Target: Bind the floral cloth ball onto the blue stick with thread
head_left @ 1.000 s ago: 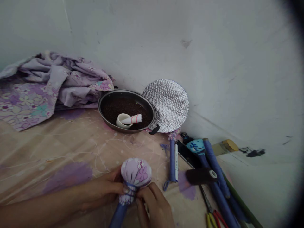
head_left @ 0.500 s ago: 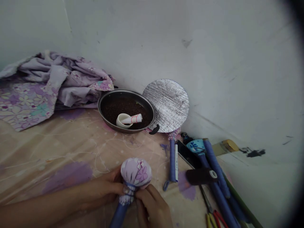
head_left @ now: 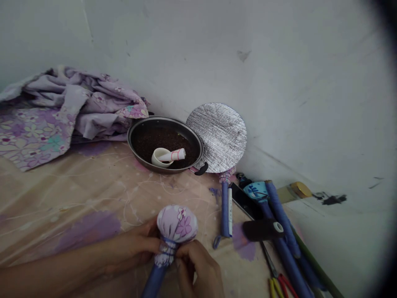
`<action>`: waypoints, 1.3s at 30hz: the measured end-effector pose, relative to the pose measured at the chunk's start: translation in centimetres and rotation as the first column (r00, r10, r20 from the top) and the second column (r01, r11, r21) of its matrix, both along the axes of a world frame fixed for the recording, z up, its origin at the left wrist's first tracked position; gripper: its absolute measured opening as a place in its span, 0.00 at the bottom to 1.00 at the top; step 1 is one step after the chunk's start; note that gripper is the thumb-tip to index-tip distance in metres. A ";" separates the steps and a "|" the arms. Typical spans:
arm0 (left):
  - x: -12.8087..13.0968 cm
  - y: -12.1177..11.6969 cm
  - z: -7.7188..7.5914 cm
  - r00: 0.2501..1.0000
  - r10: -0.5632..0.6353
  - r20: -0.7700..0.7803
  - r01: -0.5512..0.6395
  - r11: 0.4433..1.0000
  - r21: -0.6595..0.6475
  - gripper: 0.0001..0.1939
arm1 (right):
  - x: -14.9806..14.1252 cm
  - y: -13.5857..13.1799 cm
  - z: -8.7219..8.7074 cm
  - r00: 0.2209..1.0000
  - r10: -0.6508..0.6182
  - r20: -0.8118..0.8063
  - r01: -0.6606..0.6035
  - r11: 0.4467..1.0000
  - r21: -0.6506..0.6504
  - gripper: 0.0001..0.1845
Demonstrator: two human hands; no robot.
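Note:
A massage stick (head_left: 177, 224) with a round head in purple floral cloth and a blue-wrapped handle slants up from the bottom edge. Blue thread circles the gathered cloth at its neck. My left hand (head_left: 143, 244) grips the neck from the left, thumb in front and the other fingers partly hidden behind. On the other side, my right hand (head_left: 201, 267) is closed in a pinch close against the neck, just below the head. Whatever lies between those fingertips is too small to make out.
A pan (head_left: 149, 138) of dark granules holds a white cup (head_left: 161, 157) with a paper cone. Beside it lie a silver disc (head_left: 218, 136), floral cloth (head_left: 93, 103), a dark thread spool (head_left: 260, 230), scissors (head_left: 274, 273), a phone (head_left: 245, 200) and blue-wrapped sticks (head_left: 287, 258). A wall rises behind.
My right hand has shifted slightly, its fingers drawn closer together at the neck. The stick's head has moved a touch up and left; my left hand keeps its grip.

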State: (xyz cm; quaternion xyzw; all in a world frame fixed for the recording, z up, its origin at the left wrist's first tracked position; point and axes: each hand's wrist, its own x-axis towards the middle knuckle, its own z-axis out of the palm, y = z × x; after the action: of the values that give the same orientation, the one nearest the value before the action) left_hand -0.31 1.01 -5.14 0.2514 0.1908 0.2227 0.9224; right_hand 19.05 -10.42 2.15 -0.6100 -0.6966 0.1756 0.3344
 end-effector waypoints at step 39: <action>-0.6 0.3 4.5 0.997 -0.058 -0.051 0.060 0.998 0.030 0.34 | 0.8 0.7 -0.3 0.987 0.068 0.146 -0.081 0.993 0.086 0.15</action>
State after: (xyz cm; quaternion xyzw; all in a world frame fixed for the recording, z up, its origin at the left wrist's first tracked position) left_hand -0.91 1.36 -0.67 0.2771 0.2030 0.1920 0.9193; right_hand 19.80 -9.68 1.87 -0.5783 -0.7485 0.1119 0.3046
